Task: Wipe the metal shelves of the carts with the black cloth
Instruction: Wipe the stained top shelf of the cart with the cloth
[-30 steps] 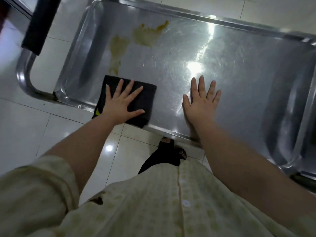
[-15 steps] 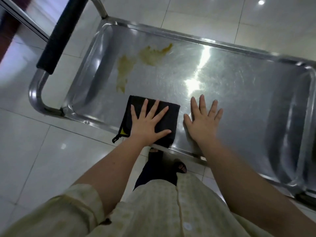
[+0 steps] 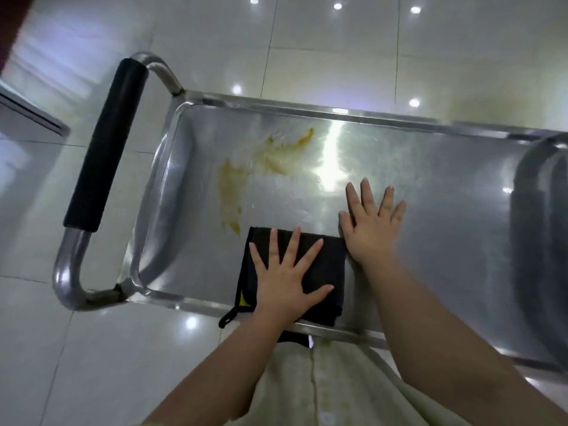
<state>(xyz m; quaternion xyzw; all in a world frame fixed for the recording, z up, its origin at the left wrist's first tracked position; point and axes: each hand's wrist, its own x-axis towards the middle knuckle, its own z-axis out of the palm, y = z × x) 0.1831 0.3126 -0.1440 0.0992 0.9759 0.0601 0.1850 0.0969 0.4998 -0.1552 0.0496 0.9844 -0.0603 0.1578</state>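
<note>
A steel cart shelf (image 3: 445,216) with a raised rim fills the middle of the head view. A yellow-brown smear (image 3: 233,186) stains its left part, reaching up toward the far rim. A folded black cloth (image 3: 329,262) lies at the near rim, just below the smear's lower end. My left hand (image 3: 285,281) presses flat on the cloth with its fingers spread. My right hand (image 3: 372,226) rests flat on the bare metal right beside the cloth, fingers straight and spread.
The cart's tubular handle with a black grip (image 3: 104,149) sticks out at the left end. Glossy white floor tiles (image 3: 92,348) surround the cart. A curved steel bar (image 3: 528,210) crosses the shelf's right end. My pale shirt (image 3: 322,388) is at the bottom.
My left hand has slid the cloth rightward along the near rim until it lies beside my right hand. The view has tilted up, showing more of the handle and floor.
</note>
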